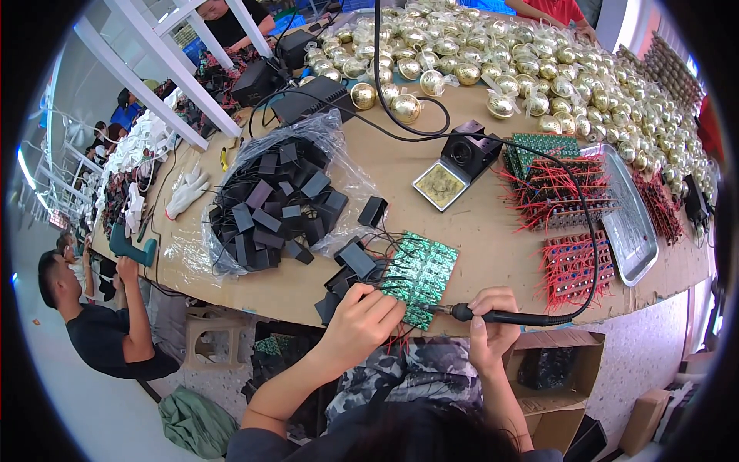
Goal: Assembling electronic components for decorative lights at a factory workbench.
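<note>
In my right hand (pixel 493 323) is a soldering iron (pixel 504 316), gripped like a pen. Its metal tip touches the lower part of a green circuit board panel (pixel 422 269) lying at the table's near edge. My left hand (pixel 362 327) is closed in a pinch over the panel's lower left corner; whatever its fingertips hold is hidden. Thin dark wires run between the panel and several small black boxes (pixel 356 260) just left of it. Red wires poke out below the panel. Beyond it stands a black soldering iron holder (pixel 467 152) with a yellowish sponge tray (pixel 441 185).
A plastic bag (pixel 219 231) of black boxes lies left. Stacked boards with red wires (pixel 560 196) sit right, beside a metal tray (pixel 633 223). Golden balls (pixel 493 73) cover the far table. The iron's black cord (pixel 591 254) loops across. Other people work at left and beyond.
</note>
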`<state>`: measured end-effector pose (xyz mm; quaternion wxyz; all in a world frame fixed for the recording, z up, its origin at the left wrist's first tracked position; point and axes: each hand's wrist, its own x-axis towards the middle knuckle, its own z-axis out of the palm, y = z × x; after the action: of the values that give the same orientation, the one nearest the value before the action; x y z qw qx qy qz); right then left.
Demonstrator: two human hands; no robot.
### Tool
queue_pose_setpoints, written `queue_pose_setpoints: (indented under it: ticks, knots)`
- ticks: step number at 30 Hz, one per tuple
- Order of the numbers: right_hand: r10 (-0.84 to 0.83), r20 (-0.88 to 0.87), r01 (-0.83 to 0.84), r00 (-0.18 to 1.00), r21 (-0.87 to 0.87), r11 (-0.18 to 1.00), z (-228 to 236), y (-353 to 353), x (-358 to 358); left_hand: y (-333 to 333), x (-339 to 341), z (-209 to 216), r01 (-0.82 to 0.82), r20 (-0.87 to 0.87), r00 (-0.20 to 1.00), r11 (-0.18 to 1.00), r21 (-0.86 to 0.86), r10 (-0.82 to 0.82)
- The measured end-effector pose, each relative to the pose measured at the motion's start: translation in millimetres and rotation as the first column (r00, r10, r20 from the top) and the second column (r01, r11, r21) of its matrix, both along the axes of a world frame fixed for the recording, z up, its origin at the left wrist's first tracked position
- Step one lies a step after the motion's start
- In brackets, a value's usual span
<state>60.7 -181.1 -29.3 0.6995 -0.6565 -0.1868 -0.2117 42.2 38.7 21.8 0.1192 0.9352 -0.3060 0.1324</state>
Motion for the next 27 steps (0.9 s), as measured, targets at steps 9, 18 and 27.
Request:
queue_pose_setpoints:
  ticks: [9,18,27]
  knots:
    - [-0.004,0.045,0.004,0.999,-0.013,1.0,0.5,0.6,2.1,-0.7,0.3,-0.3,0.009,0.038,0.999,1.0,0.006,-0.01]
    - [-0.001,0.054,0.002,0.999,-0.011,1.0,3.3,1.1,3.2,-1.0,0.3,0.7,0.006,0.028,1.0,1.0,0.016,-0.006]
    - [0.0,0.032,0.0,0.999,-0.012,1.0,3.0,0.6,1.9,-1.2,0.3,1.9,0.006,0.03,1.0,1.0,0.025,-0.007]
